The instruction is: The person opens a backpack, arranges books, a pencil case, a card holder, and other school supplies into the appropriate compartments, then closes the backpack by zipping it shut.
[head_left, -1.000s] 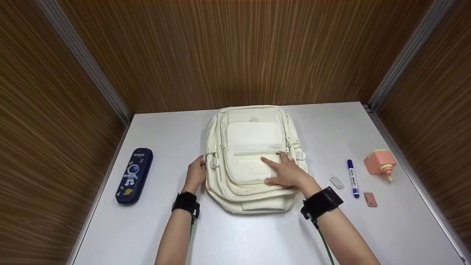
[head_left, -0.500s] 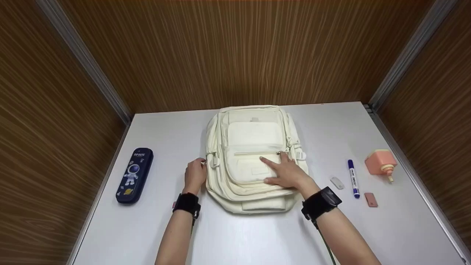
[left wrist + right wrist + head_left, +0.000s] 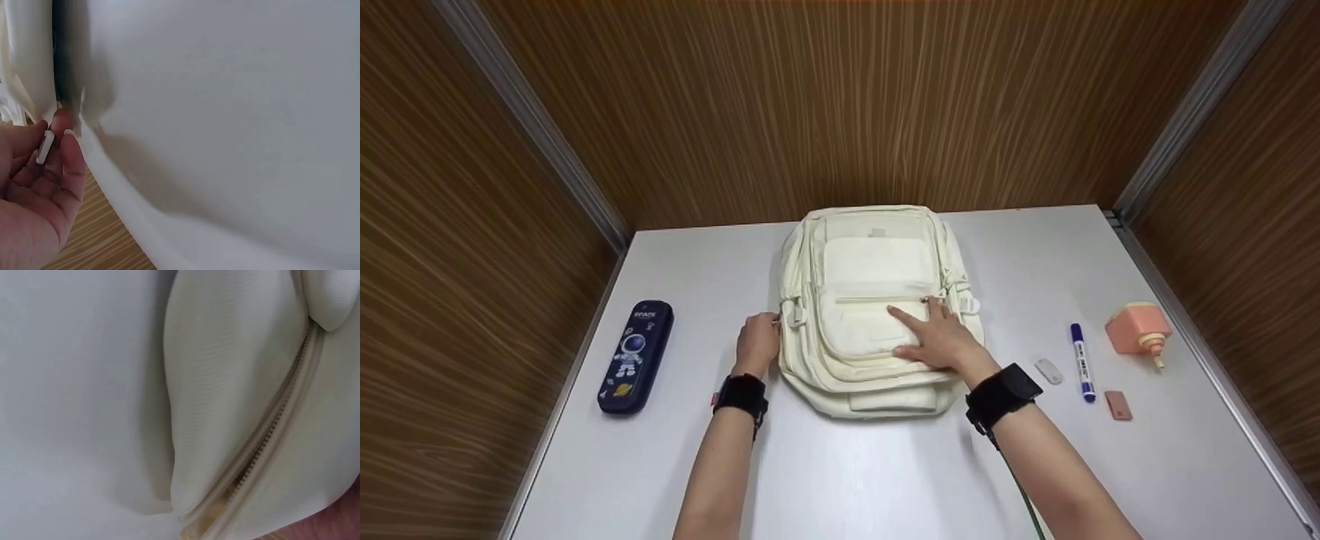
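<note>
Now left hand pinching a white zipper pull at the cream backpack side; right hand flat, fingers straight, pressing its front pocket on the table.

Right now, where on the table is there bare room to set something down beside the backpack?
Bare table lies in front of the backpack between the forearms, and between the pencil case and the left hand. The right side is crowded: eraser, marker, brown block, pink sharpener.
</note>
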Tool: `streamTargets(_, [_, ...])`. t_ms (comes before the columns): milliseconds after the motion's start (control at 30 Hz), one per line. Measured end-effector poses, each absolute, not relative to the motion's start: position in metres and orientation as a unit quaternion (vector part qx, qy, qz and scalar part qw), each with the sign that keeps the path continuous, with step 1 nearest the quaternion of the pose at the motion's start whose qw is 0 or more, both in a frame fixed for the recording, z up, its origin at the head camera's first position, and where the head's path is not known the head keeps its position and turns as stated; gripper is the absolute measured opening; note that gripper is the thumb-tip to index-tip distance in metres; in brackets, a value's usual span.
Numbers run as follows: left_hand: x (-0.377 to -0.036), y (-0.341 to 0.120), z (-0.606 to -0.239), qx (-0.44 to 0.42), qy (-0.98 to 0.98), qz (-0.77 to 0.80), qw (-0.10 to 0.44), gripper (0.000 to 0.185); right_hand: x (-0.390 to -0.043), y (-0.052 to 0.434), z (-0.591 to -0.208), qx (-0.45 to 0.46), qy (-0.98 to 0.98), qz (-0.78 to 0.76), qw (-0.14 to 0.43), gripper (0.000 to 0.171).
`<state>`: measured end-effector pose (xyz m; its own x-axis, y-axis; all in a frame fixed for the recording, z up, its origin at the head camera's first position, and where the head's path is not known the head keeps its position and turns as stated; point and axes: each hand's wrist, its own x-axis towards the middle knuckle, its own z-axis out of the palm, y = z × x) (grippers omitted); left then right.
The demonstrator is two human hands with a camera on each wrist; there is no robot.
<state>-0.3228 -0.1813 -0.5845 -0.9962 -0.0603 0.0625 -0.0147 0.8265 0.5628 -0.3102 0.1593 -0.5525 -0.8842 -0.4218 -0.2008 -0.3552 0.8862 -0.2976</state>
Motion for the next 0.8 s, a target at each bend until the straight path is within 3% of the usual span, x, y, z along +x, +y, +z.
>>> streamTargets(800, [-0.296, -0.184, -0.576, -0.004, -0.963, -0.268, 0.002, 0.017, -0.31, 0.155, -0.554, -0.174, 0.967, -0.123, 0.138, 0.069])
